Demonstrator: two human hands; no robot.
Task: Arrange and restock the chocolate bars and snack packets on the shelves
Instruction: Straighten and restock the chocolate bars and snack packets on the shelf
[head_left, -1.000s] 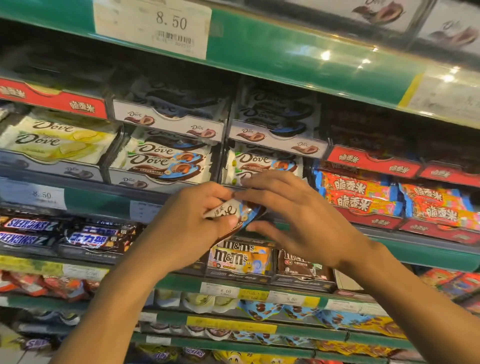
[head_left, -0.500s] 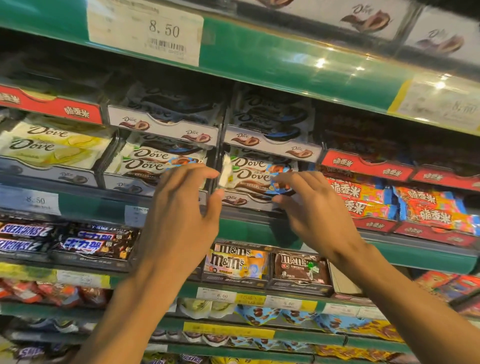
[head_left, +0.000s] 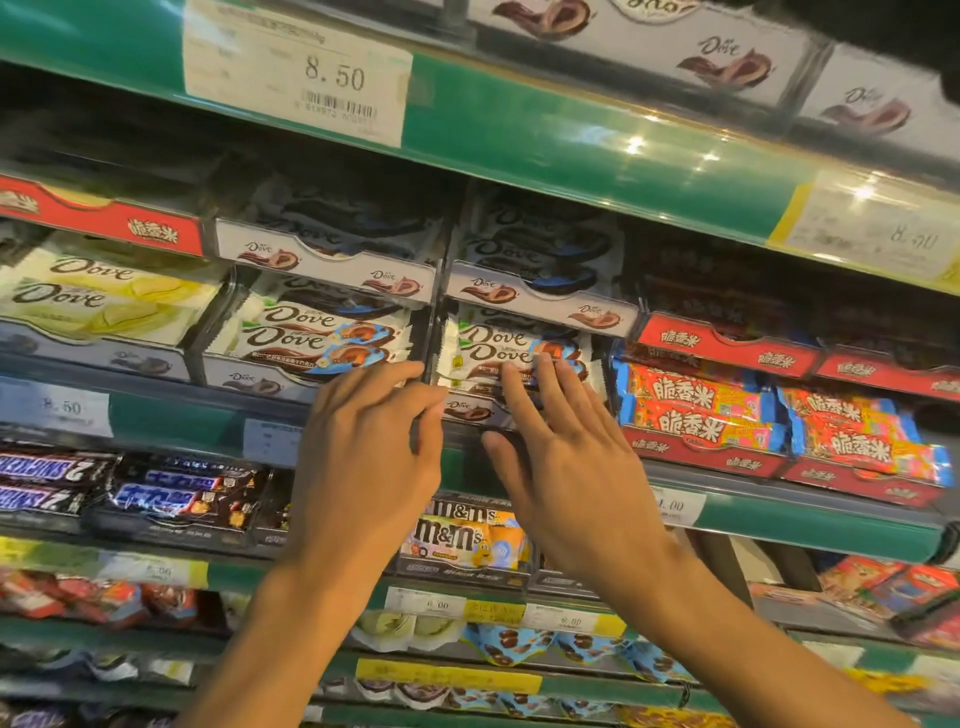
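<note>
We count two hands, and above their fingertips four Dove display boxes in two stacked pairs. Right of our right hand sit four red rice-crisp trays; overhead, two price tags.

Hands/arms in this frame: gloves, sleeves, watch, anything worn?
Nothing worn that shows. The left hand and right hand are bare: no gloves, rings or bands visible. Both forearms are bare to the frame's bottom edge, with no sleeve, watch or wristband in view. Anything above that is out of frame.
</note>
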